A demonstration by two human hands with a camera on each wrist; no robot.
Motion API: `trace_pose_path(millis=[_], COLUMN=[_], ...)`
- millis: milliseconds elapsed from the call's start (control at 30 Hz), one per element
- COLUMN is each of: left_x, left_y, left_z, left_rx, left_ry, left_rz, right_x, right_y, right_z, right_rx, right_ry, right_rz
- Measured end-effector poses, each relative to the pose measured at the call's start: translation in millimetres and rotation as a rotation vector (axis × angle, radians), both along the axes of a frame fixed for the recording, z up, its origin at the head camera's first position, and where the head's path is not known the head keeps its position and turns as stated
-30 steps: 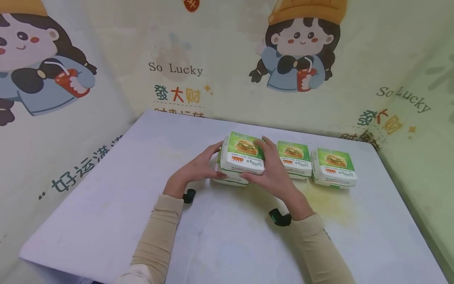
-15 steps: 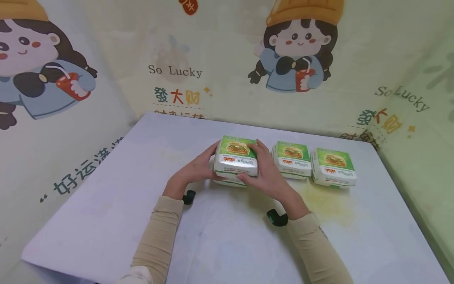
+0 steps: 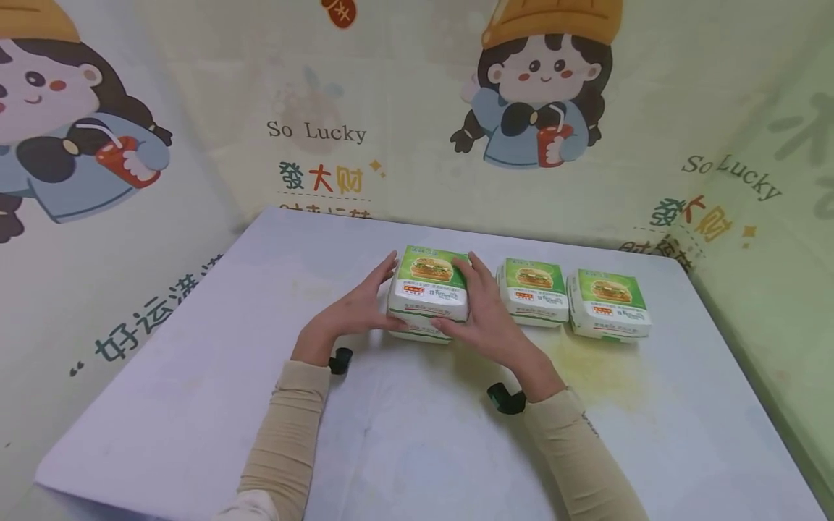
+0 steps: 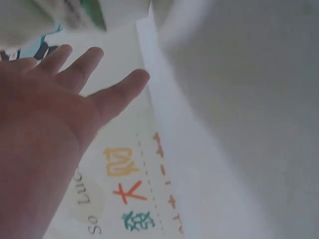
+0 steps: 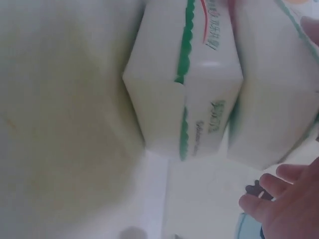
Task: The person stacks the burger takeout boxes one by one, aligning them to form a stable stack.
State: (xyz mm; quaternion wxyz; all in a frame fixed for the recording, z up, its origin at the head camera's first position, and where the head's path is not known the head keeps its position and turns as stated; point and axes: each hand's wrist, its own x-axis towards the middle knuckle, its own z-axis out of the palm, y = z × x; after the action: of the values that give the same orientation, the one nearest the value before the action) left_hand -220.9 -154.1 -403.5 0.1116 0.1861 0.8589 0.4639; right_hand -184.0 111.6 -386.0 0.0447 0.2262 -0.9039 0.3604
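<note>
Two green-and-white burger boxes stand stacked on the table, the upper burger box (image 3: 430, 289) squarely over the lower burger box (image 3: 426, 335). My left hand (image 3: 355, 307) is at the stack's left side, thumb near the front; in the left wrist view its fingers (image 4: 122, 92) are straight and spread, apart from the box. My right hand (image 3: 491, 318) holds the upper box's right side, with the thumb low on the front and a fingertip at the top edge. In the right wrist view the lower box (image 5: 184, 99) shows below the upper one, with several right-hand fingers (image 5: 256, 206) extended beside them.
To the right of the stack, a burger box (image 3: 534, 289) and another burger box (image 3: 609, 304) sit side by side on the white table (image 3: 404, 449). A printed cloth wall (image 3: 410, 94) stands behind the table's far edge.
The upper box has moved left and down onto the lower one, with both hands following. The left fingers have since spread away from its side. The two boxes at right stay put.
</note>
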Motion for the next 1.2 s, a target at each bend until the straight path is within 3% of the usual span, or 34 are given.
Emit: trace_pose_path(millis=[200, 400, 567, 867, 1200], left_x=[2.5, 2.2, 5.0, 18.3, 2.2], left_y=[-9.6, -6.7, 1.9, 11.0, 12.1], left_z=[6.9, 13.3, 22.1, 39.2, 18.2], left_rx=[0.048, 0.113, 0.147, 0.176, 0.170], left_ry=[-0.011, 0.052, 0.089, 0.042, 0.064], left_rz=[-0.019, -0.080, -0.080, -0.080, -0.050], right_x=[5.6, 12.0, 15.2, 19.9, 17.7], right_y=[20.8, 50.9, 72.1, 116.2, 158.6], right_z=[11.2, 20.8, 25.4, 29.6, 30.6], right_rx=[0.003, -0.015, -0.017, -0.032, -0.054], right_ry=[0.041, 0.076, 0.095, 0.116, 0.111], right_rz=[0.027, 0.044, 0.015, -0.050, -0.145])
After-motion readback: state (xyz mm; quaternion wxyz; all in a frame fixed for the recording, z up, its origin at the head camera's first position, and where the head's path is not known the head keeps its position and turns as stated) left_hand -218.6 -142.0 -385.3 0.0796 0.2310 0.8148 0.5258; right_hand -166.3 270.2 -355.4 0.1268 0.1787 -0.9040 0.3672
